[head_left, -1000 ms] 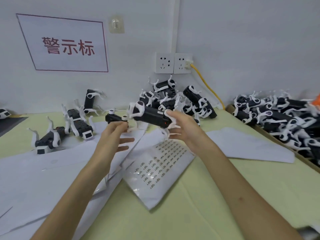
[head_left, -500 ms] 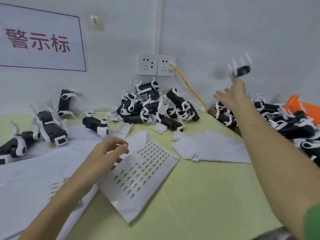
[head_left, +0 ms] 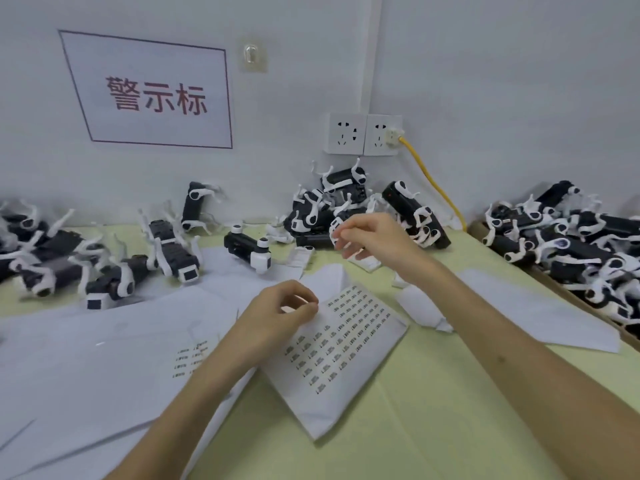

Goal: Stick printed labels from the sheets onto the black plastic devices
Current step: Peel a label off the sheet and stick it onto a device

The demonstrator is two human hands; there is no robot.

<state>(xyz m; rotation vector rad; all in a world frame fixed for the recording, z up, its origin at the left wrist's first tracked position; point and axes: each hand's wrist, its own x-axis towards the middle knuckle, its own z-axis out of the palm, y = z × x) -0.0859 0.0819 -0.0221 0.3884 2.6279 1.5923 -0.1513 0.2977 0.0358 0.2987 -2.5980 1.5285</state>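
Hovering right hand (head_left: 367, 237): at 12 o'clock of the label sheet (head_left: 343, 344), fingers loosely bent, nothing grasped. Tips are at the near edge of the centre pile (head_left: 346, 202); can't tell if they touch a white clip.
left hand (head_left: 284, 308): over the label sheet's 10 o'clock corner, fingers curled, thumb close to fingertips. Cannot tell whether it is pinching a label or nothing.
label sheet: flat on the surface (head_left: 433, 427), mid-frame, lying askew, with rows of small printed labels.
second sheet (head_left: 188, 358): at 9 o'clock of the label sheet, a few labels showing, partly under the left forearm.
centre pile: black devices with white clips, heaped against the wall at 12 o'clock, below the sockets (head_left: 363, 135).
single device (head_left: 247, 247): lies alone at 11 o'clock of the left hand, on paper.
left group (head_left: 173, 251): more devices scattered at 9 to 10 o'clock of the frame, blurred.
box (head_left: 561, 294): at 3 o'clock, heaped with devices.
yellow cable (head_left: 433, 183): plugged into the right socket, runs down toward 4 o'clock to the box corner.
sign (head_left: 152, 95): on the wall at 11 o'clock, red characters.
surface: pale green, with loose white papers spread over its left half and at 3 o'clock.
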